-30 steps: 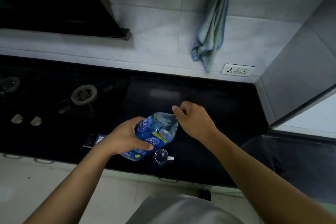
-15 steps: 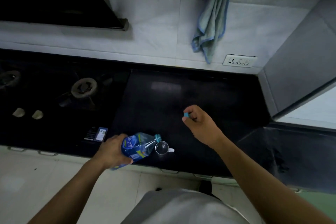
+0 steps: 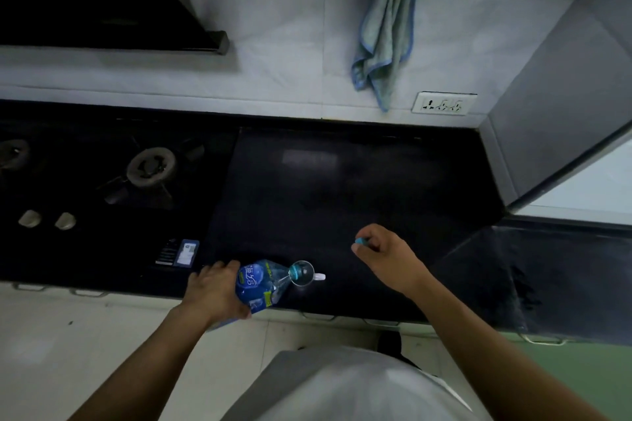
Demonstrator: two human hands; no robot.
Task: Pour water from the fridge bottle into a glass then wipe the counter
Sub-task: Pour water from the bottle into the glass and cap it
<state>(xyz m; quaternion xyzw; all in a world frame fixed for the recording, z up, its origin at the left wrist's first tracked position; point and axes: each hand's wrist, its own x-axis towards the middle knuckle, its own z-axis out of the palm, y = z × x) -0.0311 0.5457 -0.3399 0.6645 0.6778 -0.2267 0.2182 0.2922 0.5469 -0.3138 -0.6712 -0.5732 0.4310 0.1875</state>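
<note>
My left hand (image 3: 215, 290) grips a clear water bottle with a blue label (image 3: 260, 282) and holds it tipped to the right. Its mouth sits over the rim of a small clear glass mug (image 3: 305, 273) standing near the front edge of the black counter (image 3: 342, 188). My right hand (image 3: 383, 253) hovers to the right of the mug and pinches the bottle's blue cap (image 3: 360, 242) between thumb and fingers. A grey-blue cloth (image 3: 386, 31) hangs on the tiled wall above the counter.
A gas hob with a burner (image 3: 152, 167) and two knobs (image 3: 46, 219) fills the counter's left part. A small card or phone (image 3: 186, 252) lies by the hob's front corner. A wall socket (image 3: 444, 103) sits under the cloth. A grey cabinet side (image 3: 561, 106) stands at right.
The left hand lowered the bottle toward the counter's front and tipped its mouth onto the mug. The right hand took the cap off and drew away to the right.
</note>
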